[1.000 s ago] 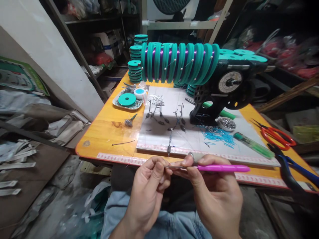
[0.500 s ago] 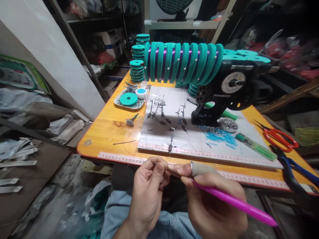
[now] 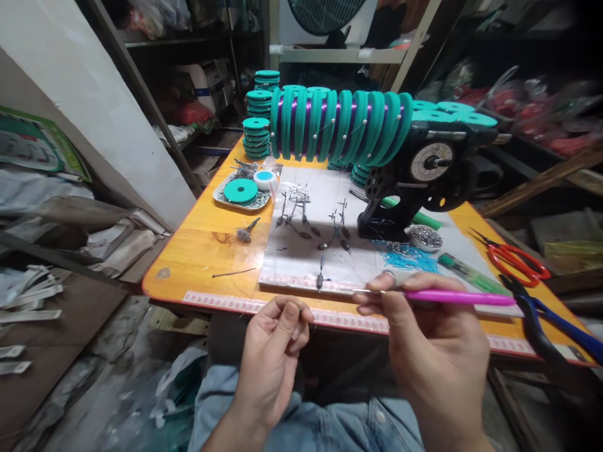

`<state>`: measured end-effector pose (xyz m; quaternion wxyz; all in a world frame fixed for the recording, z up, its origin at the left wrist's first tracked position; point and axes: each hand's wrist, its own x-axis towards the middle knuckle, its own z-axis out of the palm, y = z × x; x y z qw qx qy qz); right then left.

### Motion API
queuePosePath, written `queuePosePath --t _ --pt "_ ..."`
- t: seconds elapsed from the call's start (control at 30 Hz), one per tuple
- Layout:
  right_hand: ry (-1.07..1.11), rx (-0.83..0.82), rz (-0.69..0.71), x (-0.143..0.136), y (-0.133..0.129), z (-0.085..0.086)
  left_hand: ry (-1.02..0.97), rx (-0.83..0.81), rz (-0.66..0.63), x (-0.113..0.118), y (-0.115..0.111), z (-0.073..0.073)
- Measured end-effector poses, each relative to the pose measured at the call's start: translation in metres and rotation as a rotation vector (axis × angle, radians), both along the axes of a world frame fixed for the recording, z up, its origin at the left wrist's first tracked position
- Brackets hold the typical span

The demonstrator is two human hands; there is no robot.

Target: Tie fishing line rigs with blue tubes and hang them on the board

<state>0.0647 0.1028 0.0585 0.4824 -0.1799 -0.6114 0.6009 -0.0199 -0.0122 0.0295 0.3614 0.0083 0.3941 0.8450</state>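
Note:
My left hand (image 3: 276, 351) is closed in a pinch in front of the table's near edge; what its fingers hold is too small to make out, though a fine line shows beside them. My right hand (image 3: 431, 348), further right, grips a pink-handled tool (image 3: 459, 297) whose thin metal tip points left. A pale cover sits on one of its fingers. Beyond the hands, a small dark weight (image 3: 320, 280) lies on the white board (image 3: 292, 257), with several similar pieces behind it. Teal spools (image 3: 339, 125) wound with purple line hang in a row on a black machine (image 3: 391, 213).
At the left, a tray (image 3: 219, 196) holds a teal disc and small metal parts. A bowl of metal bits (image 3: 425, 237), blue strips (image 3: 407, 257), a green cutter (image 3: 471, 275), red-handled scissors (image 3: 518, 263) and blue-handled pliers (image 3: 560, 323) lie to the right.
My right hand has moved away from my left, up and to the right, and the pink tool now lies nearly level. My left hand remains pinched. The view has shifted slightly.

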Motion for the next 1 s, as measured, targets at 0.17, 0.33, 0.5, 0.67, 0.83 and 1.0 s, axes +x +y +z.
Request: queuePosePath --t 0.17,0.33,0.5,0.67,0.83,1.0 --pt "-0.249 0.855 0.278 -0.052 0.026 0.032 0.179 -0.120 0.001 0.006 -0.001 -0.010" --pt "-0.644 1.403 0.480 -0.130 0.025 0.040 0.342 -0.188 -0.020 0.014 -0.001 -0.021" --pt "-0.688 1.437 0.522 -0.148 0.015 0.039 0.362 -0.192 0.004 0.014 -0.003 -0.024" --pt "-0.603 1.249 0.408 -0.082 0.023 0.044 0.260 -0.156 0.068 0.011 -0.002 -0.020" --pt "-0.429 0.782 0.372 -0.006 0.015 0.015 0.111 -0.030 -0.002 0.015 0.005 -0.006" --pt "-0.263 0.773 0.204 0.016 0.004 -0.016 0.177 0.001 -0.122 0.023 0.008 -0.003"
